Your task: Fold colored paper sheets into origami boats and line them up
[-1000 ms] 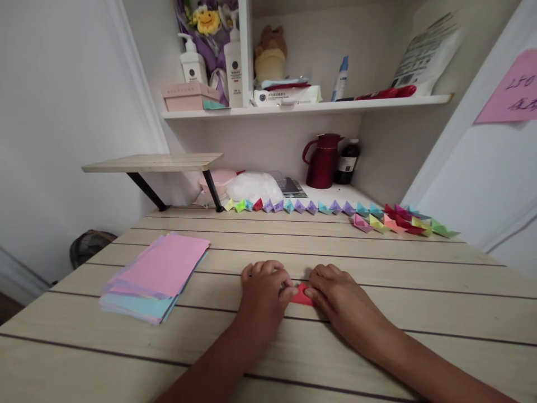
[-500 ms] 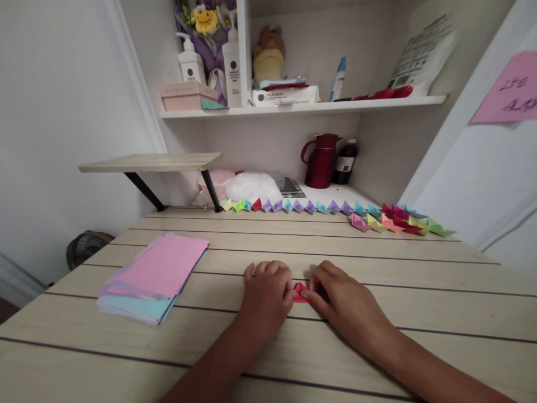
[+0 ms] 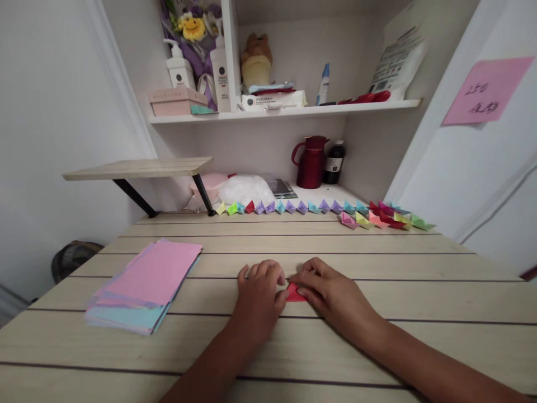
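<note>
fingers point(image 3: 311, 279) on red paper point(image 3: 293, 293); note point(image 3: 489, 90): "250"

red paper point(image 3: 293, 296) | folded small | partly covered | on wooden tabletop point(image 3: 260, 244)

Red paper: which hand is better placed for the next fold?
Probably the right hand: its thumb lies over the red paper, with a fingertip at the paper's far edge. The left hand is at the paper's left side, thumb close by; whether it touches, I can't tell.
</note>
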### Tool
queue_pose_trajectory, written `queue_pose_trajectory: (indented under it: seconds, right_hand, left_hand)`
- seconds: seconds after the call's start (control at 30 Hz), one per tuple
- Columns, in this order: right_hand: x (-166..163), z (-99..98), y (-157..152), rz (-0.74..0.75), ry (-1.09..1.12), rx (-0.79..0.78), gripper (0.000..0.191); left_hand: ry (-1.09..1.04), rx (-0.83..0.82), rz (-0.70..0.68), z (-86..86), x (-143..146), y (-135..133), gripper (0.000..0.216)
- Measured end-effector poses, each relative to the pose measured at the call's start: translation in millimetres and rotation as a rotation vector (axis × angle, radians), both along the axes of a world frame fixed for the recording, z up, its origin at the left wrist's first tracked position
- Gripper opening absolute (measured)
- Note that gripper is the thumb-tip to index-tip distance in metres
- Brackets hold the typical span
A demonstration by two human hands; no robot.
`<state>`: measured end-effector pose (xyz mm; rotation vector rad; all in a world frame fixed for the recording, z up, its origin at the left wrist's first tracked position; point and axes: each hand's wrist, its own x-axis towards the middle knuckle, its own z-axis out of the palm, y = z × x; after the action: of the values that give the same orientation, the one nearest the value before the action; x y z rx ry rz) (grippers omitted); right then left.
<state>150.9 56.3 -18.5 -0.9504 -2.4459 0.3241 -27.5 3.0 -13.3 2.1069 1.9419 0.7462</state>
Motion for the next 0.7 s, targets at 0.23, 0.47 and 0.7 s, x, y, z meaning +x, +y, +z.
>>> queue_pose_trajectory:
  seconds: [0.23, 0.47, 0.7]
  right_hand:
    - [-1.5, 6.1, -2.1, -0.028, -0.218, 0.173, 0.021]
    - [5.1, -3.3, 10.7, 0.025, -0.021, 0.032, 0.016]
    - [9.6, -0.2, 17.4, -0.017, 0.326, -0.125, 0.033]
  left_hand:
    - [0.048, 0.084, -0.215, -0.2, -7.5, -1.2, 0.045]
    - [0.227, 0.048, -0.272, 0.6, -9.7, -5.8, 0.042]
    - [0.213, -0.028, -0.261, 1.0, -14.6, -6.0, 0.040]
